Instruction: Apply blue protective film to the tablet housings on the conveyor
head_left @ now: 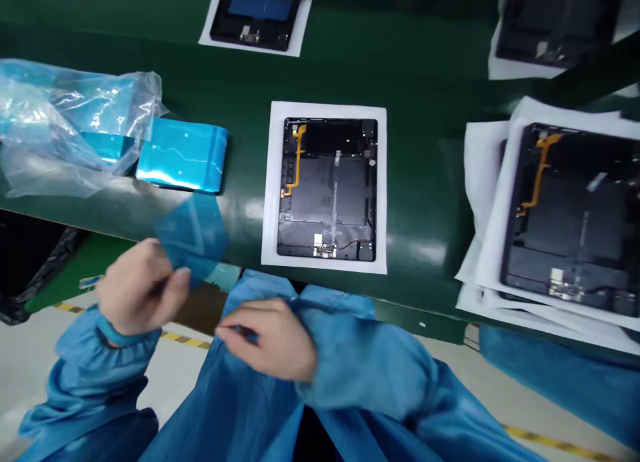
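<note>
Pinched between the thumb and fingers of my left hand (143,285) is a translucent blue plastic film (193,239), held over the table's front edge and blurred by motion. My right hand (270,339) is above my lap, thumb and forefinger pressed together; whatever is in them, if anything, is too small to make out. In front of me an opened tablet (327,189) lies on a white sheet (273,182), its black inside, orange flex cable and circuit board showing. A stack of shiny blue films (180,155) lies behind my left hand.
A clear plastic bag (95,115) with more blue pieces lies at the left. On the right, another opened tablet (575,222) rests on piled white sheets (480,202). Further tablets lie at the back (255,39) and back right (550,22). The green table's (425,202) front edge runs before me.
</note>
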`<state>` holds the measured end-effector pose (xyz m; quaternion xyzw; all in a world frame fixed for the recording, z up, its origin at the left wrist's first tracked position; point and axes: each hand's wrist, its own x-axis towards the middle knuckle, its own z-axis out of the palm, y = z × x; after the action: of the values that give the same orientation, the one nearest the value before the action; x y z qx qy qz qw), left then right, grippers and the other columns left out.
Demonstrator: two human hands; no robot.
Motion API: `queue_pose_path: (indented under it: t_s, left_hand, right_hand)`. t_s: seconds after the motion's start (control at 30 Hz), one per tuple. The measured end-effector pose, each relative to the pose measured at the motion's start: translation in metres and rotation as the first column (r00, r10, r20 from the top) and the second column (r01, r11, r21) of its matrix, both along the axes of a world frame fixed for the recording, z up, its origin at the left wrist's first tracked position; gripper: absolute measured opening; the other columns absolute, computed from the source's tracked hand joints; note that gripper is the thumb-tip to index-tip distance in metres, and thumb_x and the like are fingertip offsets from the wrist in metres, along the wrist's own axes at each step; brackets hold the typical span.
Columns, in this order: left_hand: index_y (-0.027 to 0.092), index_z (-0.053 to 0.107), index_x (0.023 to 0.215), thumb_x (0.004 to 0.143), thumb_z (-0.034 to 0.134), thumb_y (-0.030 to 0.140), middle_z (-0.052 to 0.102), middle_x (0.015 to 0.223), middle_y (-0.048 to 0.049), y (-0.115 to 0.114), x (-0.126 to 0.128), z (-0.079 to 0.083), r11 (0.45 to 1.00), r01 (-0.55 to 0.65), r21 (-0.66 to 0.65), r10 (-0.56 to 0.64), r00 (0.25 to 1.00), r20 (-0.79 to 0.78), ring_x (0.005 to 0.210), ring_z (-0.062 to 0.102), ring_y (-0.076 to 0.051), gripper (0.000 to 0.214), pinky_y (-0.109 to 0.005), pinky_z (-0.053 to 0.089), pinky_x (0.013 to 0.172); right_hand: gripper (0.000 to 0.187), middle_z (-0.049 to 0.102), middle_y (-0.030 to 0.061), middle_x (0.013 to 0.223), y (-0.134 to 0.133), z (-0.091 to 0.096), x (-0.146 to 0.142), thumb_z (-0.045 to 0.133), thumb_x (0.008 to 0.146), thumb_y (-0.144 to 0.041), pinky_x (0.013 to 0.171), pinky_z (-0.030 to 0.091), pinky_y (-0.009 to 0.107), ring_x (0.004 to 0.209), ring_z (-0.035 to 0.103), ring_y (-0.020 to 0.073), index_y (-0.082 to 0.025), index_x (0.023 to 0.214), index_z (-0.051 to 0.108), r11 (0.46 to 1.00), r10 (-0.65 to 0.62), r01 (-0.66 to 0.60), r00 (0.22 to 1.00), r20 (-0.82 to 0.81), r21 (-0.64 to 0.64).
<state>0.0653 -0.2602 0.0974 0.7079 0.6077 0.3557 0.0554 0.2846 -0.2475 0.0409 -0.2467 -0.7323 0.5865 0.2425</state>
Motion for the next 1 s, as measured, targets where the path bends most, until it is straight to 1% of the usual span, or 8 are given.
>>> queue_pose_path:
  t_s: [0.07, 0.17, 0.37, 0.47, 0.57, 0.67, 0.83, 1.0]
  left_hand:
    - [0.024, 0.053, 0.079, 0.079, 0.065, 0.016, 0.056, 0.062, 0.0017, 0.007, 0.025, -0.002, 0.956, 0.280, 0.084, -0.270, 0.956, -0.117, 0.053, 0.047, -0.014, 0.015, -0.030, 0.036, 0.049]
    - [0.023, 0.053, 0.074, 0.084, 0.060, 0.017, 0.055, 0.059, -0.0010, 0.022, 0.063, -0.010, 0.883, 0.435, 0.177, -0.397, 0.893, -0.213, 0.051, 0.043, -0.016, 0.014, -0.035, 0.032, 0.047]
    - [0.020, 0.066, 0.088, 0.090, 0.068, 0.038, 0.066, 0.081, -0.0055, 0.037, 0.089, -0.015, 0.897, 0.415, 0.154, -0.374, 0.897, -0.236, 0.072, 0.060, -0.018, 0.019, -0.036, 0.050, 0.064]
    - [0.020, 0.068, 0.115, 0.089, 0.068, 0.064, 0.068, 0.103, -0.0111, 0.045, 0.078, 0.001, 0.959, 0.215, 0.186, -0.150, 0.938, -0.313, 0.102, 0.060, -0.028, 0.052, -0.045, 0.054, 0.088]
    - [0.019, 0.067, 0.116, 0.096, 0.069, 0.036, 0.069, 0.109, -0.0099, 0.060, 0.066, 0.021, 0.968, 0.251, 0.010, -0.233, 0.909, -0.345, 0.102, 0.064, -0.025, 0.026, -0.041, 0.056, 0.088]
    - [0.017, 0.067, 0.107, 0.098, 0.061, 0.012, 0.071, 0.099, -0.0041, 0.079, 0.058, 0.033, 0.900, 0.413, -0.143, -0.431, 0.893, -0.132, 0.085, 0.068, -0.013, 0.011, -0.026, 0.058, 0.075]
    - [0.018, 0.070, 0.105, 0.097, 0.067, 0.020, 0.073, 0.099, -0.0032, 0.117, 0.055, 0.027, 0.879, 0.444, -0.171, -0.448, 0.894, 0.018, 0.091, 0.072, -0.014, 0.009, -0.025, 0.061, 0.081]
    - [0.017, 0.063, 0.126, 0.097, 0.068, 0.028, 0.071, 0.111, -0.0085, 0.149, 0.046, 0.001, 0.965, 0.238, -0.106, -0.249, 0.962, -0.109, 0.099, 0.069, -0.021, 0.032, -0.036, 0.060, 0.088]
  right_hand:
    - [0.025, 0.078, 0.0006, 0.099, 0.022, 0.032, 0.032, 0.067, 0.094, -0.036, 0.075, 0.064, 0.027, 0.079, 0.074, 0.0141, -0.024, 0.116, 0.070, 0.969, -0.231, 0.234, 0.972, -0.042, 0.077]
    - [0.044, 0.075, 0.0110, 0.118, 0.053, 0.059, 0.052, 0.068, 0.095, -0.043, 0.090, 0.064, 0.033, 0.102, 0.075, 0.0213, -0.018, 0.130, 0.065, 0.945, -0.260, 0.244, 0.964, 0.047, 0.216]
    - [0.026, 0.077, 0.0110, 0.110, 0.069, 0.061, 0.063, 0.051, 0.099, -0.012, 0.087, 0.064, 0.031, 0.097, 0.075, 0.0199, -0.014, 0.118, 0.070, 0.835, -0.314, 0.205, 0.940, 0.136, 0.510]
    - [0.027, 0.078, 0.0112, 0.107, 0.077, 0.059, 0.079, 0.052, 0.098, -0.011, 0.085, 0.065, 0.031, 0.095, 0.076, 0.0209, -0.013, 0.118, 0.069, 0.728, -0.316, 0.146, 0.938, 0.139, 0.669]
    - [0.028, 0.078, 0.0102, 0.106, 0.092, 0.062, 0.093, 0.054, 0.097, -0.010, 0.086, 0.064, 0.028, 0.094, 0.076, 0.0191, -0.013, 0.120, 0.070, 0.663, -0.306, 0.127, 0.945, 0.112, 0.738]
    - [0.024, 0.080, 0.0075, 0.100, 0.109, 0.070, 0.099, 0.062, 0.094, -0.008, 0.081, 0.064, 0.023, 0.087, 0.077, 0.0164, -0.015, 0.114, 0.072, 0.694, -0.344, 0.176, 0.933, 0.107, 0.698]
    - [0.005, 0.078, 0.0006, 0.080, 0.131, 0.069, 0.101, 0.077, 0.087, -0.018, 0.061, 0.059, 0.023, 0.065, 0.073, 0.0140, -0.022, 0.088, 0.075, 0.735, -0.458, 0.324, 0.885, 0.084, 0.595]
    - [0.015, 0.069, -0.0018, 0.064, 0.161, 0.029, 0.110, 0.080, 0.085, -0.035, 0.050, 0.053, 0.025, 0.051, 0.063, 0.0121, -0.022, 0.082, 0.073, 0.790, -0.613, 0.583, 0.759, 0.219, 0.189]
